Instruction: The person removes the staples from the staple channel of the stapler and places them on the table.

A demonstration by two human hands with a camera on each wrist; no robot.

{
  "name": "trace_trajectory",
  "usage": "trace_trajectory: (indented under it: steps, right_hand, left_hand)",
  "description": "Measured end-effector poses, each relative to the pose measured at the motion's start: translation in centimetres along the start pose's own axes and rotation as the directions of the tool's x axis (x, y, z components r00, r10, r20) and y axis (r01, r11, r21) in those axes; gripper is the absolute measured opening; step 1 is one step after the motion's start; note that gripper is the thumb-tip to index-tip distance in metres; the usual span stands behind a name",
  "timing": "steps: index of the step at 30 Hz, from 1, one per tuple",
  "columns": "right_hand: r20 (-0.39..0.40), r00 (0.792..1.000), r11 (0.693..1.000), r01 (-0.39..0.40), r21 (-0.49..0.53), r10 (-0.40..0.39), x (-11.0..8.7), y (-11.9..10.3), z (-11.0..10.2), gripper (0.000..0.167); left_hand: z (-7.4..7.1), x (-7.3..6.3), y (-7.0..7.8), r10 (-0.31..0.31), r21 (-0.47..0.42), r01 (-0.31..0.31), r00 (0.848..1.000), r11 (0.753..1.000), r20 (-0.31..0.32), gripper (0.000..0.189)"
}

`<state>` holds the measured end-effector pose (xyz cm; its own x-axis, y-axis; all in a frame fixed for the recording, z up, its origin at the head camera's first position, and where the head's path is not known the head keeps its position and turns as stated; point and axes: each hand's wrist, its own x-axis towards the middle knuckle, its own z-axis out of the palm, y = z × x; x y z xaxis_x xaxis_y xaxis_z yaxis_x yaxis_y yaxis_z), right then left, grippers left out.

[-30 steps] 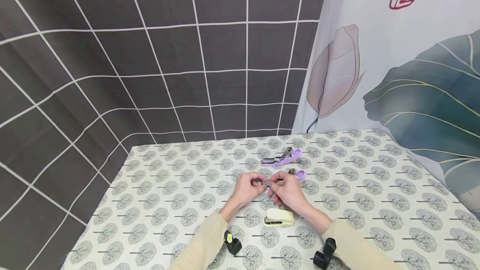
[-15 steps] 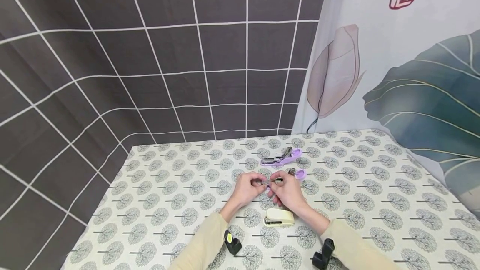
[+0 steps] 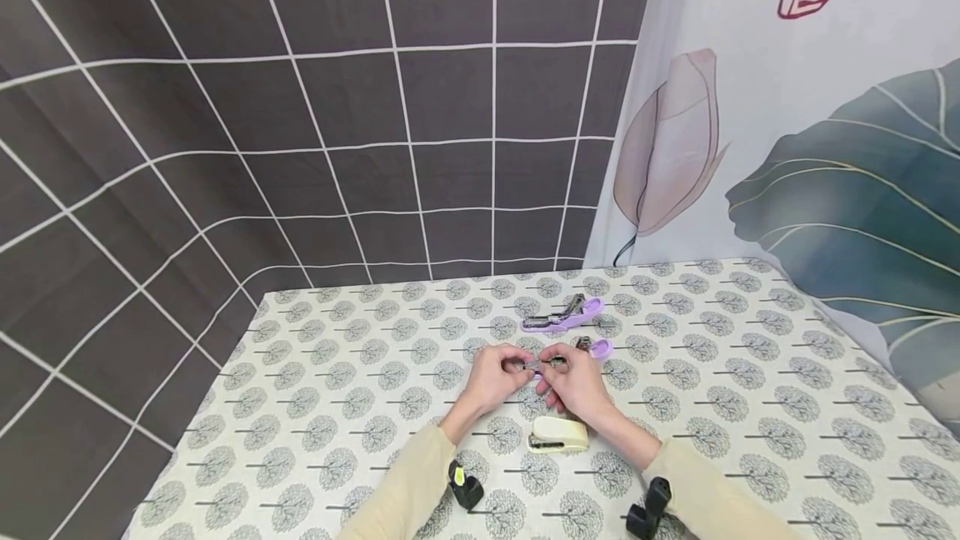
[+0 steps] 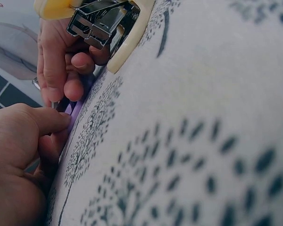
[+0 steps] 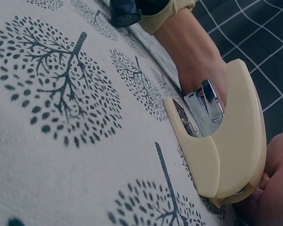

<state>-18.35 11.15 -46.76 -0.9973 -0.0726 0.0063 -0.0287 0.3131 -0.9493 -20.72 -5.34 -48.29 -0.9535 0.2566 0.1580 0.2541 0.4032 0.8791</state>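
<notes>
In the head view my left hand (image 3: 495,377) grips the near-left end of an opened purple stapler (image 3: 602,349), whose middle is hidden behind my hands. My right hand (image 3: 576,380) has its thumb and fingertips pinched on a small silvery metal piece (image 3: 532,364) at that end; what exactly it is cannot be made out. The left wrist view shows the fingertips of both hands meeting above the purple edge (image 4: 76,112). Just in front of the hands a cream stapler (image 3: 558,435) lies on its own; it hides much of the hands in the right wrist view.
Behind the hands lies a second purple stapler (image 3: 564,315), opened, with its metal parts showing. A tree-patterned cloth (image 3: 360,440) covers the table. A dark gridded curtain (image 3: 442,98) hangs at the back, and a pale printed one (image 3: 675,140) on the right.
Both hands stay almost in place at the purple stapler. The right fingers and wrist shift very slightly; the other staplers have not moved.
</notes>
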Motion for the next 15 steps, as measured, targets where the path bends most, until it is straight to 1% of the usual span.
trace_trajectory:
  steps: [7,10,15]
  right_hand:
    - [0.005,1.000,1.000,-0.015,0.020,0.015,-0.10,0.01,-0.04,0.014]
    - [0.000,1.000,0.998,-0.027,0.048,0.027,-0.28,-0.09,-0.18,0.016]
    - [0.007,1.000,0.995,-0.026,0.094,0.026,-0.54,-0.40,-0.66,0.017]
  left_hand:
    - [0.08,0.05,-0.14,0.007,0.013,-0.006,1.000,1.000,-0.009,0.019]
    - [0.14,0.11,-0.21,0.014,0.012,-0.014,1.000,1.000,-0.012,0.019]
    - [0.16,0.14,-0.27,0.014,0.009,-0.014,1.000,1.000,-0.014,0.020]
